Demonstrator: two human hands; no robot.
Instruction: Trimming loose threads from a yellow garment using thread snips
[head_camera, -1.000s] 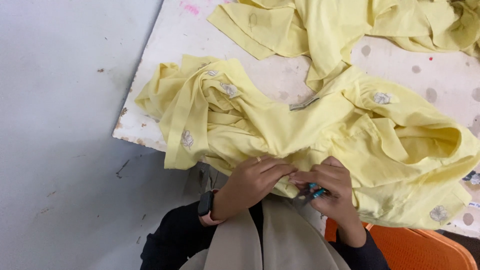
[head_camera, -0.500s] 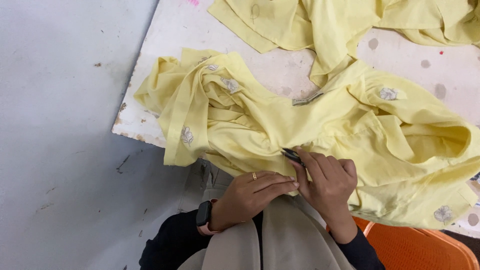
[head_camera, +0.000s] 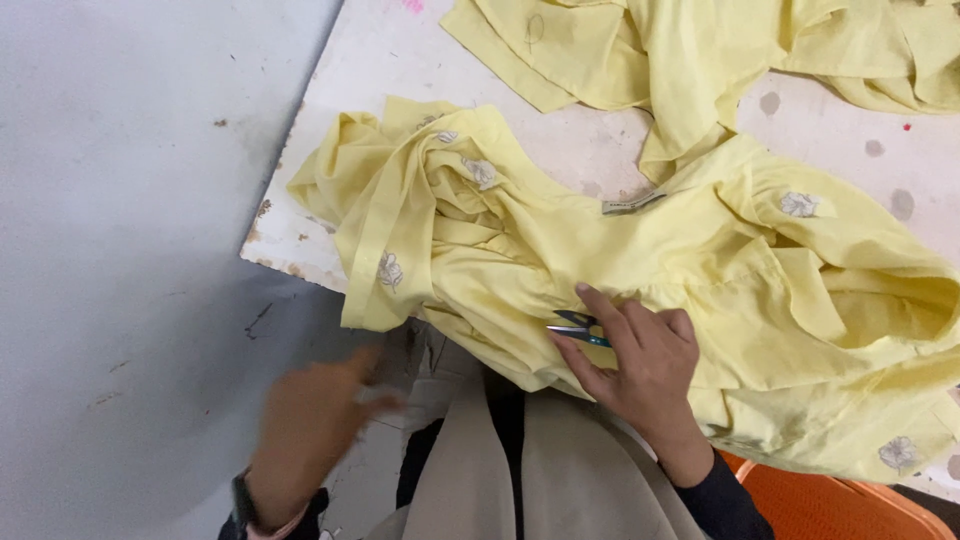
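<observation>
— Yellow garment (head_camera: 640, 250) lies bunched on the white bench (head_camera: 400, 90), its edge hanging toward the lap. Trimming threads, I'd judge.
— Right hand (head_camera: 640, 365) pinches small snips (head_camera: 578, 327) against the cloth. Left hand (head_camera: 310, 430) is off it, blurred; can't tell its fingers.
— It needs to grip the fabric again.

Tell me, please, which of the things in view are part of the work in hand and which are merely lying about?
In hand:
- yellow garment with small flower motifs, under the right hand
- small snips in that hand
- left hand, blurred, off the cloth

Lying about:
- second yellow cloth at the far edge
- worn white table
- orange seat
</observation>
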